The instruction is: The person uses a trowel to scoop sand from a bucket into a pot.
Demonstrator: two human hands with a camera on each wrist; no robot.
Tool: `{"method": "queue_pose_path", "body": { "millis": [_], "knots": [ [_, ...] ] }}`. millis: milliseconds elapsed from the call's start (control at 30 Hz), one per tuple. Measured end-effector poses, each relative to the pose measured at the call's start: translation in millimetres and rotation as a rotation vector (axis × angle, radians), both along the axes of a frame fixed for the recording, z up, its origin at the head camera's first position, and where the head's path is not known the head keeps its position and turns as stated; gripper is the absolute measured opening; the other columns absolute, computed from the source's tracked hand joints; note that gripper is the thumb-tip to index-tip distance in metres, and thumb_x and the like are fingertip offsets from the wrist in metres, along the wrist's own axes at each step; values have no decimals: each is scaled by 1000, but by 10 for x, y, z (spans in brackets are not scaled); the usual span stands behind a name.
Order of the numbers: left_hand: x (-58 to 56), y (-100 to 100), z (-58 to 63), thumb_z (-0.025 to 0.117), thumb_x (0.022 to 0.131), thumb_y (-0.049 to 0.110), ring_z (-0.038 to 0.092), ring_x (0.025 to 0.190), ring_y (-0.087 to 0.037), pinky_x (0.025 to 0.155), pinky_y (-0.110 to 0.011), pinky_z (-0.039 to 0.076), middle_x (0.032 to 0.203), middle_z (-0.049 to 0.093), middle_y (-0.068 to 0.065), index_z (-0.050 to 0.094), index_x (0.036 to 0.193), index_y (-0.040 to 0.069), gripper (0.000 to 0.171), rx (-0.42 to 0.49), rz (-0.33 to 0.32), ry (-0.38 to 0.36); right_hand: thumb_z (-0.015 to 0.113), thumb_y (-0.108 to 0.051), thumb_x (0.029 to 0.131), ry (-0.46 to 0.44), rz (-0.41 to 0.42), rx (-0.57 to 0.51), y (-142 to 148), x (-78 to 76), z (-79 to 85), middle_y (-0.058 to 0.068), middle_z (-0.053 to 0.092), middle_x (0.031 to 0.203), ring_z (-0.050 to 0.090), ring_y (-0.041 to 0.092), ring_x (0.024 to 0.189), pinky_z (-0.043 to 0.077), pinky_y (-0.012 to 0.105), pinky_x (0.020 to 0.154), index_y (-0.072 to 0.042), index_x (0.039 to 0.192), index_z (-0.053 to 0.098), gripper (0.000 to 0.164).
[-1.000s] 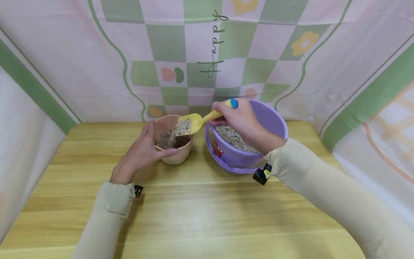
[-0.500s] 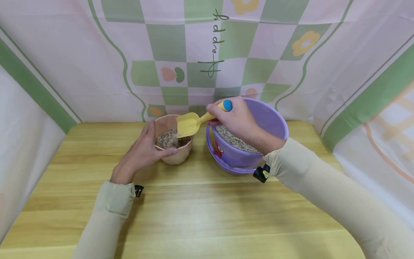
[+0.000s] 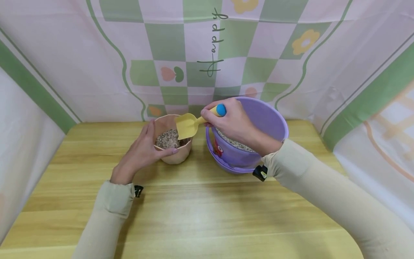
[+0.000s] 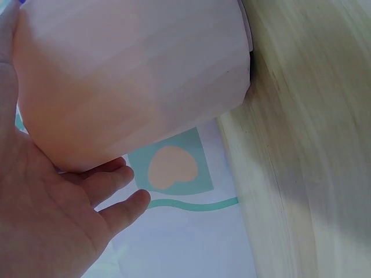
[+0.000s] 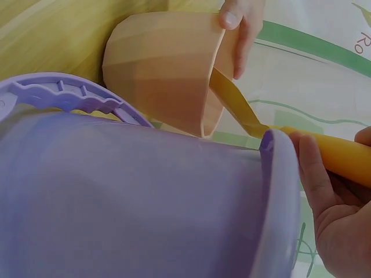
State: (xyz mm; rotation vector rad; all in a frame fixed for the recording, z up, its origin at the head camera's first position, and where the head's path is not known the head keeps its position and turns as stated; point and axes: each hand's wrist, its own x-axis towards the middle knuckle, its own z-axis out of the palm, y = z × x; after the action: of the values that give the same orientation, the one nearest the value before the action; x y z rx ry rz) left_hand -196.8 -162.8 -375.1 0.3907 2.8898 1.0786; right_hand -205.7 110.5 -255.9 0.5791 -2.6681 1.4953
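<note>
My left hand (image 3: 139,151) holds a peach-coloured flower pot (image 3: 178,157) from its left side, thumb at the near rim and fingers round the far side. Faceted pot walls (image 4: 133,75) fill much of the left wrist view. Inside the pot lies a speckled, grainy mix (image 3: 167,139). My right hand (image 3: 231,117) grips the handle of a yellow toy shovel (image 3: 187,126), which has a blue end. The shovel's blade is tipped down over the pot's right rim, its back facing up. In the right wrist view the blade (image 5: 235,101) reaches into the pot's mouth.
A purple bucket (image 3: 268,111) stands just right of the pot, under my right forearm, with similar grains (image 3: 237,143) inside. Its purple handle (image 5: 69,92) hangs down along the near side. Behind the wooden table (image 3: 200,216) hangs a checked cloth (image 3: 168,43).
The shovel has turned over, and the grains it carried have dropped into the pot, where the mix now looks lighter. My right hand has shifted slightly left; the left hand keeps its place.
</note>
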Motion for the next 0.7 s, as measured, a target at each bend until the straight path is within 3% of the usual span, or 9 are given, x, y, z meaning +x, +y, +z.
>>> {"method": "queue_pose_path", "body": {
  "millis": [300, 600, 700],
  "knots": [
    [15, -4, 12, 70, 75, 74, 29, 142, -45, 111, -61, 30, 164, 8, -22, -12, 159, 11, 132, -13, -6, 4, 66, -13, 95, -94, -36, -177, 61, -13, 63, 19, 74, 88, 74, 26, 73, 60, 36, 68, 5, 103, 74, 21],
    [15, -3, 27, 68, 76, 75, 22, 146, -41, 114, -58, 27, 165, 8, -19, -10, 159, 11, 131, -30, -2, 6, 68, -16, 94, -179, -54, -329, 236, -61, 157, 21, 73, 92, 74, 25, 75, 60, 35, 71, 10, 106, 70, 29],
    [7, 0, 24, 67, 76, 75, 22, 146, -42, 114, -59, 27, 165, 7, -19, -11, 159, 11, 131, -36, -9, 6, 67, -16, 95, -170, -57, -354, 318, -79, 186, 20, 74, 94, 74, 27, 76, 59, 36, 73, 9, 106, 71, 28]
  ]
}}
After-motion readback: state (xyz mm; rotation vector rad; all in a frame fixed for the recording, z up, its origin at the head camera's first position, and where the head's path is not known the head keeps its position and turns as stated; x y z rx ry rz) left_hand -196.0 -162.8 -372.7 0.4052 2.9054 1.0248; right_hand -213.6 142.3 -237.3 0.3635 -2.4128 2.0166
